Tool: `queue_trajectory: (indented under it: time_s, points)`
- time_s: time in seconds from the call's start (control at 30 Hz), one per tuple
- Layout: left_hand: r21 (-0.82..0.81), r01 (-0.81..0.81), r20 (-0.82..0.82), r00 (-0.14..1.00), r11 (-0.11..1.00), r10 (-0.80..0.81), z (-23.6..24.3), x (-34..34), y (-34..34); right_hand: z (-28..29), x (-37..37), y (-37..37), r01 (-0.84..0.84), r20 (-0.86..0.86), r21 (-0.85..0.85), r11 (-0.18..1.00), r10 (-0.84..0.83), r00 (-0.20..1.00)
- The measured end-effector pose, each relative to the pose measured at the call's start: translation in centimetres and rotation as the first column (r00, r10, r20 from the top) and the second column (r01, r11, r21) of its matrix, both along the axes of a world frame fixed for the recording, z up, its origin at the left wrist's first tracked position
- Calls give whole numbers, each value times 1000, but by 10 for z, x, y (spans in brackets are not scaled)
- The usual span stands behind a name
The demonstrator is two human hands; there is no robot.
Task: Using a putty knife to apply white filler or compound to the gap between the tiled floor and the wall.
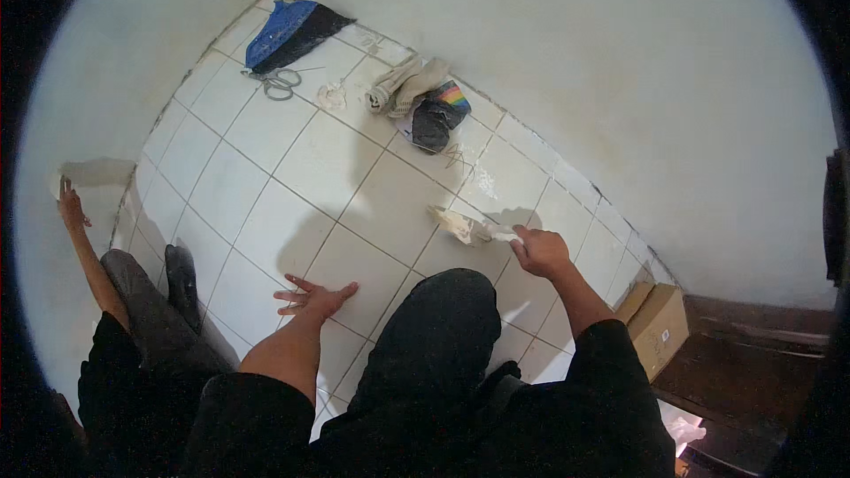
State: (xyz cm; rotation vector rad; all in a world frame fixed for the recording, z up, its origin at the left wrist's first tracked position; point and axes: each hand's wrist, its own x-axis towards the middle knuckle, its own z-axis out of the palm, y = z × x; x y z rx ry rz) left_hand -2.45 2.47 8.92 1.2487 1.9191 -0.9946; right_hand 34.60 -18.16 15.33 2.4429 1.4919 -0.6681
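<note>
My right hand grips the whitish handle of a putty knife, held over the white tiled floor. Pale paste smears its blade, which points to the left. Lower and to the left, my left hand is empty, its fingers spread above the tiles. My knee in dark trousers rises between the two hands. Whether the left fingers touch the floor I cannot tell.
A blue and black broom leans in the far corner beside scissors. Crumpled cloths lie near the wall. At left, a co-worker's hand is at the wall. A cardboard box stands at right.
</note>
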Motion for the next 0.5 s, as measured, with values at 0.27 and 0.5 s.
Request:
queue_trajectory:
  time_s: [0.27, 0.5]
  points:
    - [38, -3, -9, 1000, 999, 3, -3, 1, 2, 4, -17, 21, 160, -13, 132, 978, -159, 987]
    - [11, -6, -3, 1000, 1000, 6, 3, 4, 3, -2, -74, 62, 119, -199, 152, 981, -88, 976]
